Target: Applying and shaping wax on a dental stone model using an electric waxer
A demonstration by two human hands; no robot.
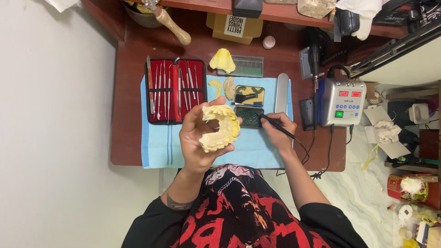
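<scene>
Left hand lifts a yellow dental cast while the right hand dips a black pen tool into a tin of dark wax.

The left hand (200, 140) is raised above the near edge of the blue cloth (161, 147), fingers curled around the yellow dental cast (221, 127), which it grips with the arch turned up. The right hand (278, 131) is closed on the black pen tool (275, 126), whose tip rests at the right edge of the small tin of dark wax (249, 116) in the middle of the cloth. Just beyond it lies a second tin (249, 95), with two small yellow cast pieces (223, 87) to its left. A red case of metal instruments (174, 90) lies open at the far left, and a grey control box (343, 102) with lit displays stands to the right.
</scene>
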